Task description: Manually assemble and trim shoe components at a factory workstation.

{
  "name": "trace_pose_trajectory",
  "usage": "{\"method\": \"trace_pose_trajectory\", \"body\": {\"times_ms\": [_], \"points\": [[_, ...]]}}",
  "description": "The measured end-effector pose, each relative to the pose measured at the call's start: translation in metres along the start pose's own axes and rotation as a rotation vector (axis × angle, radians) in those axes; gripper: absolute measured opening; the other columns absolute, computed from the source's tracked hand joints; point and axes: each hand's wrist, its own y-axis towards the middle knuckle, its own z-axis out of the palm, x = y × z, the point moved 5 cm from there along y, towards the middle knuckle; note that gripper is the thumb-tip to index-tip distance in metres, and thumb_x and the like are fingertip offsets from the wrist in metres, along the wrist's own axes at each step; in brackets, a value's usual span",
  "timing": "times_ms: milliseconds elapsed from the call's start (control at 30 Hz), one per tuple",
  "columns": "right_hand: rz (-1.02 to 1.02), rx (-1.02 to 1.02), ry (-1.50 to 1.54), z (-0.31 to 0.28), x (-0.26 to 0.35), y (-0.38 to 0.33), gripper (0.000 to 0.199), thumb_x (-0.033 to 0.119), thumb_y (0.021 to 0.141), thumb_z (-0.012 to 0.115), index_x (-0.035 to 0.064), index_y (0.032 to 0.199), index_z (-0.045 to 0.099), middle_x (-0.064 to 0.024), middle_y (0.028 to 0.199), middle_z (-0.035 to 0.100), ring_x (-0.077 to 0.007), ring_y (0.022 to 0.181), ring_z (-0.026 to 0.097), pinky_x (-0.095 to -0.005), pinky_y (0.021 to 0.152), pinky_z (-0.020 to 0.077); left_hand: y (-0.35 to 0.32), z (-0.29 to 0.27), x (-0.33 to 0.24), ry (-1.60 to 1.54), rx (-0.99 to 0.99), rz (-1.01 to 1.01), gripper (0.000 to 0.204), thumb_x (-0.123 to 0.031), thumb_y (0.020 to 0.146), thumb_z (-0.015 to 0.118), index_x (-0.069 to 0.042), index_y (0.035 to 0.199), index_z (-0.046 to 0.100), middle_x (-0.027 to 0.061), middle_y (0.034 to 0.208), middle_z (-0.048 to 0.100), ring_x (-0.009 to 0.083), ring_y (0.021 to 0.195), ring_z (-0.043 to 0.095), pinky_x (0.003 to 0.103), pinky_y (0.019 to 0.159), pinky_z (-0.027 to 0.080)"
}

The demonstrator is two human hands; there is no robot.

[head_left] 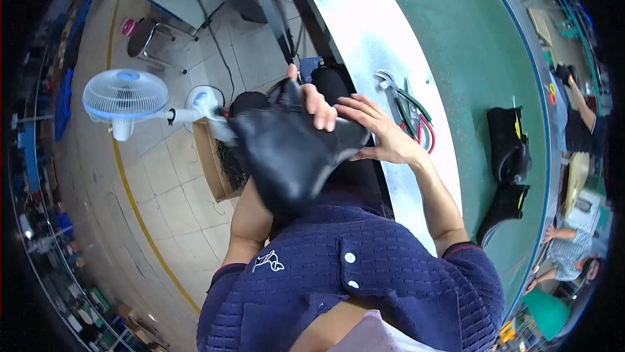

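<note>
While the left hand (318, 106) curls its fingers over the black boot (277, 150), left of the metal bench (384, 20), the right hand (387, 138) seems to pinch its right edge; blurry there.

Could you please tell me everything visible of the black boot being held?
The black boot looks like smooth, shiny leather, its finer details blurred. It is held tilted, a rounded end nearest the navy shirt. The left hand grips its far side; the right hand touches its right end.

The left hand (316, 106) and right hand (385, 136) hold a black boot (281, 153).
</note>
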Motion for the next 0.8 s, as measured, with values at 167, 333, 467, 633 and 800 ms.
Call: {"method": "trace_pose_trajectory", "body": {"times_ms": [167,333,467,633,800], "points": [[-0.076,0.163,0.136,-0.016,0.023,0.007,0.075,0.030,0.062,0.083,0.0063,0.126,0.053,-0.0162,0.118,0.061,-0.0321,0.107,0.060,-0.0400,0.095,0.0455,0.000,0.012,-0.015,-0.157,0.142,0.044,0.065,-0.043,0.103,0.001,-0.012,0.075,0.051,0.0069,0.064,0.055,0.0274,0.072,0.056,0.042,0.095,0.040],[-0.019,-0.001,0.158,-0.016,0.041,-0.007,0.070,0.036,0.062,0.085,-0.0028,0.114,0.060,-0.0188,0.090,0.068,-0.0298,0.081,0.068,-0.0353,0.075,0.0521,-0.003,0.008,-0.008,-0.453,-0.006,0.055,0.052,-0.038,0.105,0.013,-0.011,0.083,0.051,0.0057,0.073,0.057,0.0245,0.079,0.058,0.040,0.096,0.040],[0.282,-0.144,0.525,-0.004,0.019,-0.021,0.068,0.033,0.063,0.085,-0.0053,0.114,0.062,-0.0132,0.097,0.069,-0.0167,0.085,0.065,-0.0272,0.081,0.0488,-0.014,-0.010,-0.003,-0.157,-0.320,0.062,0.051,-0.039,0.099,0.044,-0.001,0.133,0.044,0.0166,0.117,0.058,0.0285,0.110,0.056,0.040,0.109,0.033],[0.517,-0.606,0.693,-0.039,-0.017,-0.039,0.054,0.019,0.069,0.082,-0.0041,0.114,0.064,-0.0082,0.101,0.068,-0.0138,0.089,0.062,-0.0270,0.083,0.0479,-0.092,-0.086,-0.049,0.510,-0.970,0.292,0.046,-0.036,0.100,0.041,0.002,0.125,0.050,0.0221,0.123,0.056,0.0347,0.109,0.058,0.046,0.100,0.043],[0.674,-1.140,0.430,-0.101,-0.109,-0.069,0.068,0.033,0.067,0.084,-0.0112,0.114,0.062,-0.0144,0.100,0.069,-0.0177,0.090,0.064,-0.0279,0.081,0.0496,-0.168,-0.095,-0.097,0.810,-1.277,0.492,0.039,-0.034,0.100,0.043,0.000,0.115,0.054,0.0191,0.113,0.061,0.0294,0.095,0.065,0.039,0.089,0.050]]}}
